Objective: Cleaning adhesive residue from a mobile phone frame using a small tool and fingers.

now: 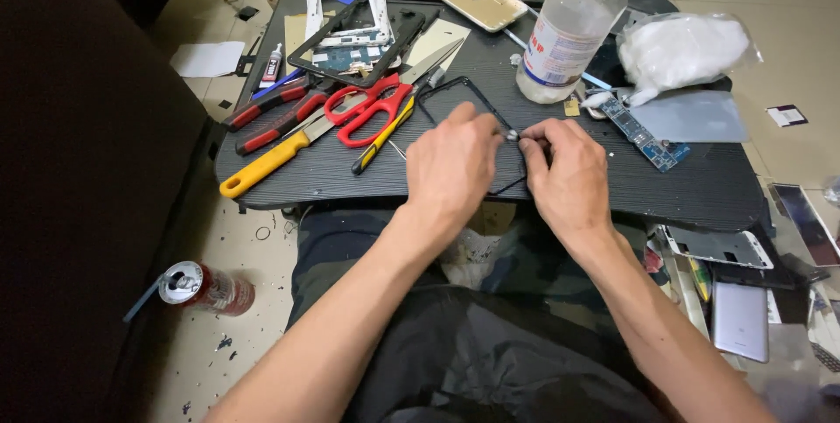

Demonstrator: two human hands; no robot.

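2 hands, left (451,169) and right (569,178), each grip pinching 1 thin black phone frame (455,93); 1 red scissors (372,108) nearby

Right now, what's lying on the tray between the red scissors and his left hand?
In the head view, a yellow-and-black-handled tool lies slantwise between the red scissors and the left hand, beside the thin black phone frame that hand covers.
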